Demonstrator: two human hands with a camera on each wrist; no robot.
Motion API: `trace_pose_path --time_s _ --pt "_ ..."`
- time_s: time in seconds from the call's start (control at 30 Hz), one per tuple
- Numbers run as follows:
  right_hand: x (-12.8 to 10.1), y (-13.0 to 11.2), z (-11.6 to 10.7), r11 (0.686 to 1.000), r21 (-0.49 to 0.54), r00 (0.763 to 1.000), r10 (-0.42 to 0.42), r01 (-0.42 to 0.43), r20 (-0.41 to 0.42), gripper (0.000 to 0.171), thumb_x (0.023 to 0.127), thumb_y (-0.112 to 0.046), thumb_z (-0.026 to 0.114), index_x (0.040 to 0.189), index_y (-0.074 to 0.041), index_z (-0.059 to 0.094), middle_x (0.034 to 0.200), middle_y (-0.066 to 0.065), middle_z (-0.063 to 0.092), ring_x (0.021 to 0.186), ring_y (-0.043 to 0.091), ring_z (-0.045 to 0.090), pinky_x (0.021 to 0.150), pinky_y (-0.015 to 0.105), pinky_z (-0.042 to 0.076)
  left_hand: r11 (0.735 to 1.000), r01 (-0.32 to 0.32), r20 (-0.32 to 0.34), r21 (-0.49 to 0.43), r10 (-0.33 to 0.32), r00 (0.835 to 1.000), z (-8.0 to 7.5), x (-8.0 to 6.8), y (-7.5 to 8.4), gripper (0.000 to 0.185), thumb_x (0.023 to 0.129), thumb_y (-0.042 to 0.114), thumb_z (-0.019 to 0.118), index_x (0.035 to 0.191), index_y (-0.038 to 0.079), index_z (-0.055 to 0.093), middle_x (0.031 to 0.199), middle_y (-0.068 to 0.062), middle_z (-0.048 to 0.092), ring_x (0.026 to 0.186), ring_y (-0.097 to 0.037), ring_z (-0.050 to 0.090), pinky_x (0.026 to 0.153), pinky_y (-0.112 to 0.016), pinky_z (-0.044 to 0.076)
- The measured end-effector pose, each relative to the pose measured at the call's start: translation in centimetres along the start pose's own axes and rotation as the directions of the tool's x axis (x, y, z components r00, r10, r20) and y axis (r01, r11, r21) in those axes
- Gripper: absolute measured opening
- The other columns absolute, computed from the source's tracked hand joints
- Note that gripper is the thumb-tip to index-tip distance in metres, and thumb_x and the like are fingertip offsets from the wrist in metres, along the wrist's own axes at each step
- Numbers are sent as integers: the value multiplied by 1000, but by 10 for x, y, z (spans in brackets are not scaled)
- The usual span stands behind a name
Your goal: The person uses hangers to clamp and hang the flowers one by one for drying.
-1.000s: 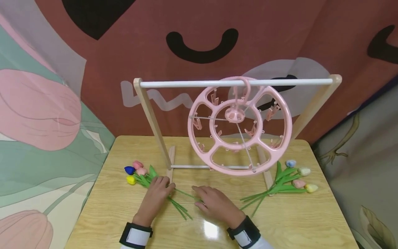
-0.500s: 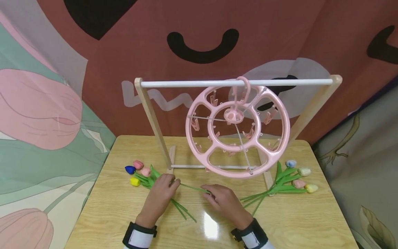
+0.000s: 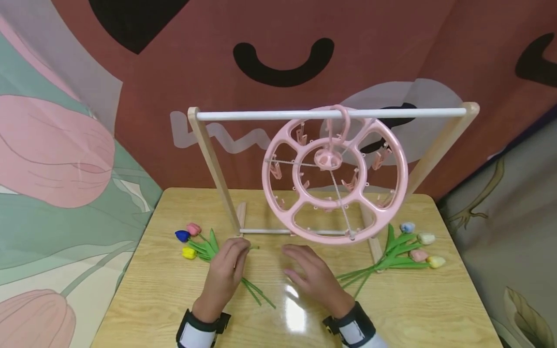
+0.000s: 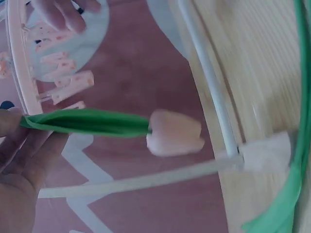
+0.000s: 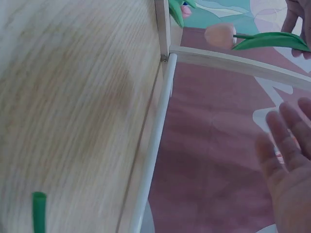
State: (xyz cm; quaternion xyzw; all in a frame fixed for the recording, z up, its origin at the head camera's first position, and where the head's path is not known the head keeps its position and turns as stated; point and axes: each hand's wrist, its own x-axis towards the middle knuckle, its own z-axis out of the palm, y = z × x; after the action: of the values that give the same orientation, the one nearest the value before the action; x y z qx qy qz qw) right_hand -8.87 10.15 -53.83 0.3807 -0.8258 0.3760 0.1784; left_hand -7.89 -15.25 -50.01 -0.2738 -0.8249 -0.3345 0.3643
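Above the desk (image 3: 139, 309), in front of the wooden rack (image 3: 212, 166), the right hand (image 3: 315, 278) spreads its fingers around nothing while the left hand (image 3: 223, 270) pinches a pale pink tulip (image 4: 114, 124), bloom downward, which might slip if gripped too lightly.

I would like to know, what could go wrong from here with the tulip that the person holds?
The pale pink tulip is held away from its bloom by the left grip, so it may twist or droop. The hanger hangs from the upper white bar by one hook, so a push could make it swing. The left bunch lies close to the left grip, so a low movement might disturb it.
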Motion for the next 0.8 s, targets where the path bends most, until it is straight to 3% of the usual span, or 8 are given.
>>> trace_pose_path --time_s 0.1,0.3,0.53,0.67,0.8 --pt "4 -1 0 999 -25 998 27 -25 58 59 92 -23 76 144 -3 56 147 13 59 134 30 57 113 44 50 993 66 -39 -103 -71 997 3 1 5 7 98 -3 65 105 -3 68 101 -11 69 90 -24 71 85 -16 61" --pt "9 -2 4 993 -67 975 111 -100 194 65 92 -28 78 148 -6 52 150 10 57 137 30 55 115 46 49 937 209 -92 -280 -242 966 14 -5 15 34 79 -24 74 106 -4 66 99 -16 69 90 -27 73 74 -16 63" --pt "6 4 10 986 -81 945 164 -147 283 35 95 -25 75 127 -13 69 129 4 70 121 20 64 108 40 55 841 296 -91 -452 -374 923 29 -11 22 23 87 -19 69 105 -7 63 99 -22 68 95 -18 73 72 -24 65" --pt "4 5 12 982 -84 944 185 -168 273 35 98 -31 71 127 -13 69 126 2 71 118 17 65 105 38 57 774 323 -86 -545 -435 896 33 -11 26 19 90 -19 65 106 -11 59 99 -27 65 97 -13 72 70 -31 67" --pt "3 5 11 979 -104 951 198 -178 239 34 100 -32 69 128 -12 69 124 1 72 114 16 67 101 36 59 690 354 -75 -632 -509 858 38 -10 30 17 93 -19 61 108 -15 55 101 -32 62 98 -12 72 73 -30 67"
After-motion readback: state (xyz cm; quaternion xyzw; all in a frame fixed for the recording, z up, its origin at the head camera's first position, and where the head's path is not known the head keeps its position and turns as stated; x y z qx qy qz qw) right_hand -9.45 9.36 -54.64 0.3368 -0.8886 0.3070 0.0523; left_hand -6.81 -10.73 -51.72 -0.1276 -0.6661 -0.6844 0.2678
